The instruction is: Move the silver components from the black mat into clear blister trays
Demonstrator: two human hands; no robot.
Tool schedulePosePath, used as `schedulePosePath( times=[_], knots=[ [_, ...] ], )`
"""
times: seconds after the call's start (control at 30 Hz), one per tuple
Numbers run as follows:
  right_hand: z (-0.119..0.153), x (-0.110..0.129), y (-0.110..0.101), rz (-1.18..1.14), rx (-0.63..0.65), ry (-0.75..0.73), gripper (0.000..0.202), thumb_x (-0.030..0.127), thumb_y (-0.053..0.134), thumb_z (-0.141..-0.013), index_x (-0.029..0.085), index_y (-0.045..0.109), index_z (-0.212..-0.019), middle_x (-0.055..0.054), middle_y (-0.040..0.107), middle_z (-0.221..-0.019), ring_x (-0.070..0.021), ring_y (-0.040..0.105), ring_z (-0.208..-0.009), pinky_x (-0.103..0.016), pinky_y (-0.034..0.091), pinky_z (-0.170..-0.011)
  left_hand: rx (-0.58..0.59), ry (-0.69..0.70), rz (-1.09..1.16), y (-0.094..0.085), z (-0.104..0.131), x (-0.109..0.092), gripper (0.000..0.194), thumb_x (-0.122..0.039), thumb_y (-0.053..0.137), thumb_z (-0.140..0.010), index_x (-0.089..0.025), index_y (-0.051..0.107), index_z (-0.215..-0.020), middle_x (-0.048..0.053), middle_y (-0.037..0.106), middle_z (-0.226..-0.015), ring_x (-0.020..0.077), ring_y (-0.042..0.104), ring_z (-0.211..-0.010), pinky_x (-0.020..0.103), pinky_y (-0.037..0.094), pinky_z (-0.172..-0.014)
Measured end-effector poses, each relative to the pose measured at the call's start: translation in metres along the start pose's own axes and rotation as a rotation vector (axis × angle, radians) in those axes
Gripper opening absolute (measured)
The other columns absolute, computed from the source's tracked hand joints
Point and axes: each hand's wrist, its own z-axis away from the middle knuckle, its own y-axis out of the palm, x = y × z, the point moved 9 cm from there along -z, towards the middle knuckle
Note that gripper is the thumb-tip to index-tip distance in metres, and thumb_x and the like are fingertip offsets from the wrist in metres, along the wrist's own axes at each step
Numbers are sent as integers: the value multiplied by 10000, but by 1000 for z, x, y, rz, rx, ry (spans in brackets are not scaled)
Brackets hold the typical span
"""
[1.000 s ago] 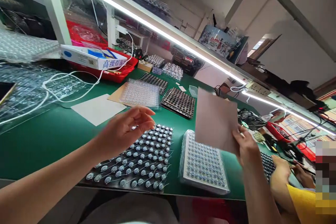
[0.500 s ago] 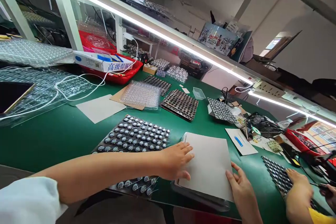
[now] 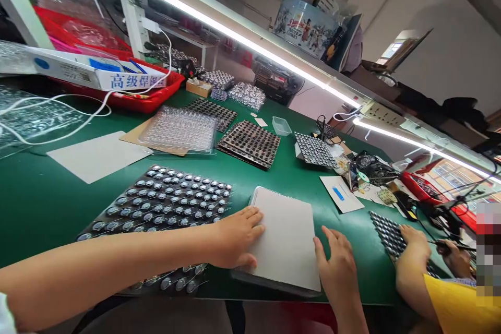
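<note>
Evidently, the sheet [image 3: 287,240] is flat, pale grey and rectangular.

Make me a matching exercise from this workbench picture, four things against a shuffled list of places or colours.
1. Butter cookies tin
2. Nearest cardboard sheet
3. White carton
4. Co-worker's sleeve

A. Yellow
B. Between the left hand and right hand
C. On the overhead shelf
D. Resting on the red basket

Pairs: 1-C, 2-B, 3-D, 4-A

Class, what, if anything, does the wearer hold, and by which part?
Nothing looks gripped: the left hand rests on the card near its left edge, right hand open at the right edge.
</note>
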Motion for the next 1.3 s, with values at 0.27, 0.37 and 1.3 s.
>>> schedulePosePath(
  times=[0.27, 0.37, 1.3],
  knots=[
    [-27, 20, 45, 52, 291, -121, 647, 573, 273, -919, 206, 304, -1451, -83, 204, -1540, -256, 145, -1421, -475, 190, -1127, -145, -30, -18, -2, -34, 18, 834, -673, 481, -799, -122, 353, -1412, 196, 214, -1513, 370, 90, -1410, 499, 132, -1134],
    [-28, 14, 59, 12, 393, -95, 723, 606, 284, -904, 163, 237, -1473, -99, 149, -1549, -249, 109, -1427, -450, 182, -1138, -105, -70, -26, -2, -40, 27, 783, -618, 452, -847, -101, 329, -1422, 208, 191, -1515, 367, 87, -1410, 497, 128, -1135],
    [-79, -58, 63, -804, 106, 412, 498, 538, 643, -665, 166, 614, -995, -63, 703, -869, -193, 643, -740, -277, 500, -614, 31, -217, 73, -10, -14, 56, 941, -685, 440, -811, -66, 170, -1468, 189, 111, -1537, 308, 58, -1425, 407, 123, -1150]
  ],
)
